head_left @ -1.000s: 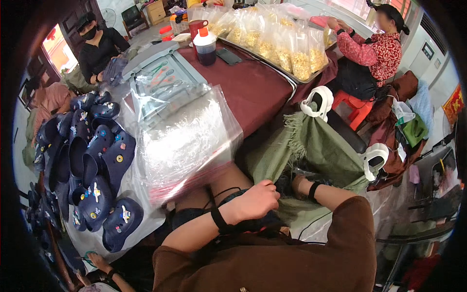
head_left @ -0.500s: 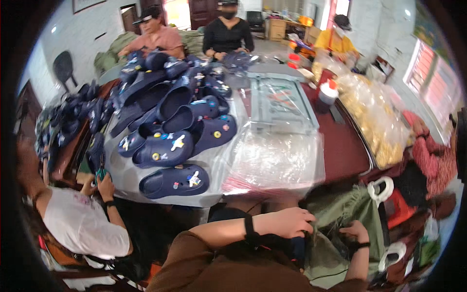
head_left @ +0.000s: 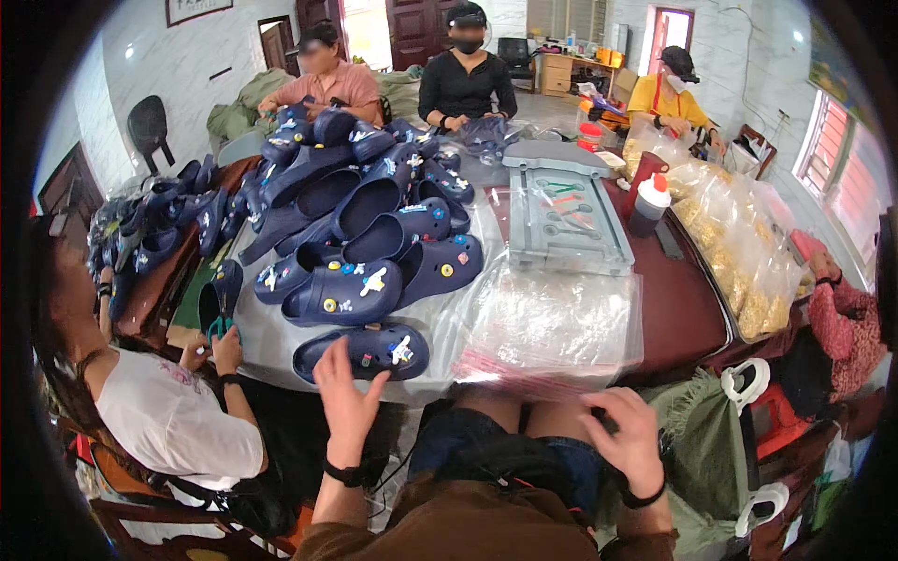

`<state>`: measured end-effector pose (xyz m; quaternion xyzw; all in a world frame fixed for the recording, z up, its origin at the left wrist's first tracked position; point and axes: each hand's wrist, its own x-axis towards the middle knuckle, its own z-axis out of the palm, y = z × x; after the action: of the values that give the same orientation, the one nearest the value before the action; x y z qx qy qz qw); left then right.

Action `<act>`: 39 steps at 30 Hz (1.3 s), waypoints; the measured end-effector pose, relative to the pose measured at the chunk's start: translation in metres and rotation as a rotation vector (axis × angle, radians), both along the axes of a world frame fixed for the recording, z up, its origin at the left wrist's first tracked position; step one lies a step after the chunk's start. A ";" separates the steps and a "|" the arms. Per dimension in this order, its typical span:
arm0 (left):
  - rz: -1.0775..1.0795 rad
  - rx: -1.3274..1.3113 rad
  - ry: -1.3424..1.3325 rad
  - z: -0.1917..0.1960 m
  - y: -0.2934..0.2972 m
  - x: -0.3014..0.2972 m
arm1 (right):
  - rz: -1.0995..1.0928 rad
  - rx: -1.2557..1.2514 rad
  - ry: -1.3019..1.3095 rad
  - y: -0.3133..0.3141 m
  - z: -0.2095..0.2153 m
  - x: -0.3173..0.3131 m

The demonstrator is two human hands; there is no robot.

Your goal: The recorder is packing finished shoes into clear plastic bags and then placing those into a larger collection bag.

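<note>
My left hand [head_left: 346,397] reaches over the near table edge with its thumb and fingers apart. Its fingertips overlap the nearest navy clog [head_left: 412,350], which carries small charms; I cannot tell whether they touch it. Behind that clog rises a heap of navy clogs [head_left: 341,292], many with coloured charms. My right hand [head_left: 629,432] hovers by the front right corner of a stack of clear plastic bags [head_left: 552,323] with pinkish edges. Its fingers are bent and apart, with nothing seen between them. Just right of it is a green woven sack [head_left: 702,439].
A grey plastic lid [head_left: 571,220] holding scissors-like tools lies beyond the bags. To its right are a red-capped bottle [head_left: 650,201] and bags of yellowish pieces [head_left: 739,252]. A person in white [head_left: 178,402] holds scissors at my left; others sit around the table.
Both hands have left the green sack. My left hand has swung left to the nearest clog, and my right has moved left to the bags' corner. The whole view has shifted slightly.
</note>
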<state>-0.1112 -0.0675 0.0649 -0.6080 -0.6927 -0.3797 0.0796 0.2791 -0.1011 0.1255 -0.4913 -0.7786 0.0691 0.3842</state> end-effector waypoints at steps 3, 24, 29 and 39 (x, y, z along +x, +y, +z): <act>0.099 -0.115 0.052 -0.053 -0.002 -0.041 | 0.035 -0.078 -0.045 0.028 -0.016 -0.023; 0.217 -0.218 0.004 -0.060 0.009 -0.030 | -0.785 -0.101 -0.105 0.361 -0.094 0.067; 0.207 -0.219 -0.044 -0.052 0.010 -0.022 | -0.677 -0.122 -0.126 0.338 -0.084 0.076; -0.354 0.004 0.091 -0.004 0.003 0.064 | -0.226 0.037 0.378 0.239 -0.112 0.064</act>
<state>-0.0473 -0.0650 0.0604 -0.7369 -0.5697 -0.3612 0.0441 0.3435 0.1374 0.0131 -0.5468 -0.6338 0.1023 0.5374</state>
